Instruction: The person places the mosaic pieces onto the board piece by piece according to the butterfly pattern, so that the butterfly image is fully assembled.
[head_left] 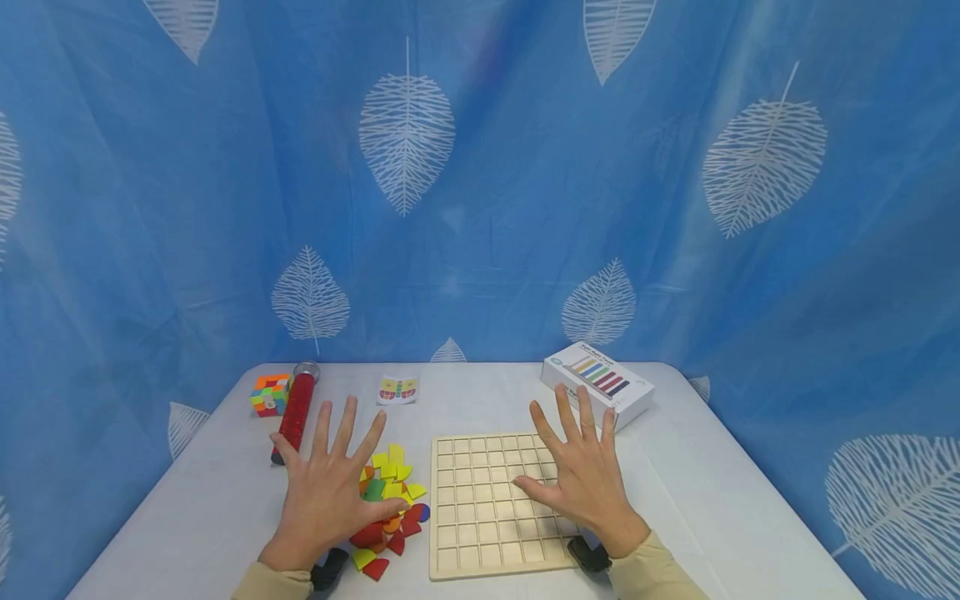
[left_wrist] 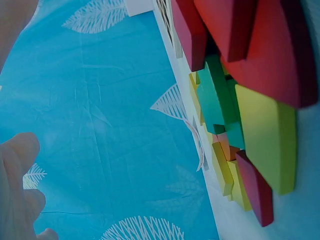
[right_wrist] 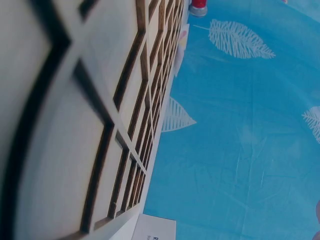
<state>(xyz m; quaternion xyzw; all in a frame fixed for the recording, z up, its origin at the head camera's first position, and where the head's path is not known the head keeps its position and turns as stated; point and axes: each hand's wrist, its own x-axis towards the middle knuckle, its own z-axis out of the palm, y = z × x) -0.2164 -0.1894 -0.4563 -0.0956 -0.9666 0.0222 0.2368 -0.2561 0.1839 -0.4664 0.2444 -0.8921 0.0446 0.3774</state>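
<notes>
My left hand [head_left: 322,496] is spread, palm down, over the left edge of a loose pile of flat coloured pieces [head_left: 393,490], mostly yellow and red, with some green, orange and blue. Some of the pile is hidden behind this hand. In the left wrist view, red, green and yellow pieces [left_wrist: 265,135] stand close to the camera. Over the right part of a wooden grid board [head_left: 480,517], my right hand [head_left: 585,483] is spread with fingers apart. Square cells of the board [right_wrist: 65,150] fill the left of the right wrist view. Neither hand holds anything.
A colourful puzzle cube [head_left: 270,395] and a red glittery tube [head_left: 296,412] lie at the back left. Behind the pile is a small picture card [head_left: 397,390]. A white box [head_left: 597,383] sits at the back right. A blue leaf-patterned curtain [head_left: 480,208] hangs behind the white table [head_left: 675,500].
</notes>
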